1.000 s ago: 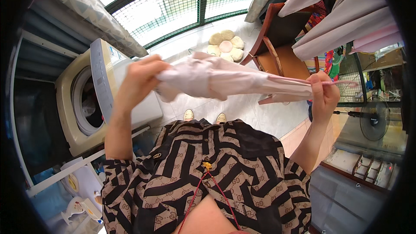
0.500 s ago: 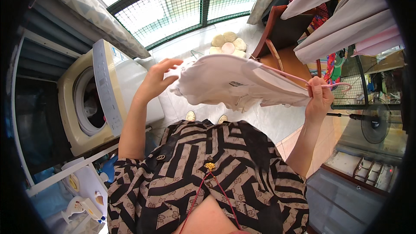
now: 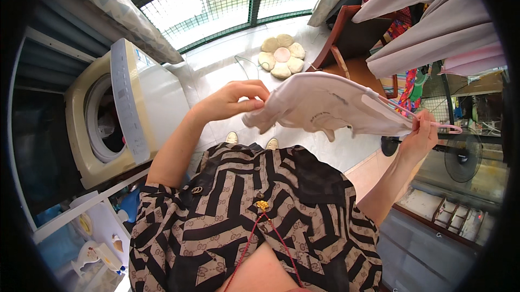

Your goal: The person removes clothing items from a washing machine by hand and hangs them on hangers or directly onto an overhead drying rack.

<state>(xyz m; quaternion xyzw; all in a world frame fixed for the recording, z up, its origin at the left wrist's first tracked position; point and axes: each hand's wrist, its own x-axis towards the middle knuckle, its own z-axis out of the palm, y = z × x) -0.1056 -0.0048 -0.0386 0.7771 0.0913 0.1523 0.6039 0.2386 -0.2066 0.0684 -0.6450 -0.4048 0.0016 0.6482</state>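
Observation:
A white shirt (image 3: 319, 105) with small dark print hangs sideways on a pink hanger (image 3: 447, 128) in front of my body. My right hand (image 3: 423, 136) is closed round the hanger close to its hook, at the shirt's right end. At the other end my left hand (image 3: 238, 100) pinches the edge of the cloth between thumb and fingers. The fabric stretches between both hands, and its lower edge droops in loose folds. Most of the hanger is hidden inside the shirt.
An open top-loading washing machine (image 3: 157, 97) with laundry inside stands at left. Beyond the shirt lie a flower-shaped cushion (image 3: 281, 55) and a brown chair (image 3: 346, 48). Grey trousers (image 3: 433, 21) hang at upper right. A black fan (image 3: 463, 154) stands right, near a glass cabinet (image 3: 428, 254).
My left hand has moved right and closed on the shirt's edge, where before its fingers were apart. My right hand, with the hanger, has shifted right and slightly down.

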